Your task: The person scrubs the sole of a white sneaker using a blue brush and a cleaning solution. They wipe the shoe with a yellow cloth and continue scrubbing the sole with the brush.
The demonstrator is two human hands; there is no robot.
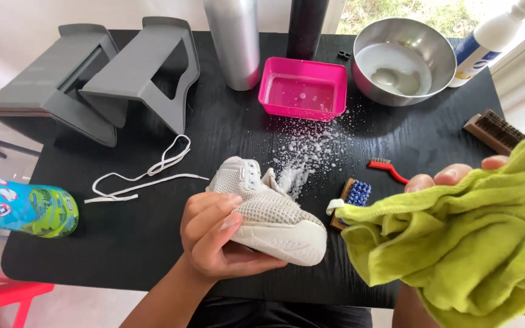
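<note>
- Green cloth (469, 243), nearest the camera at the right, is bunched in the right hand (457, 176), fingers closed over its upper edge.
- Left hand (214, 237) grips a white mesh shoe (268, 215) by its side, sole tipped toward the cloth (laces out).
- White laces (141, 176) lie to the left; foam specks (311, 152) spread before the pink tub (302, 88).
- Small brushes (360, 191) sit between shoe and cloth on the black table (123, 243).

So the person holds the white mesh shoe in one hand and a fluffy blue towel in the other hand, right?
Not quite. The towel is not blue: the head view shows a yellow-green fluffy cloth in the right hand. The rest is right: the left hand holds the white mesh shoe above the black wooden table.
</note>
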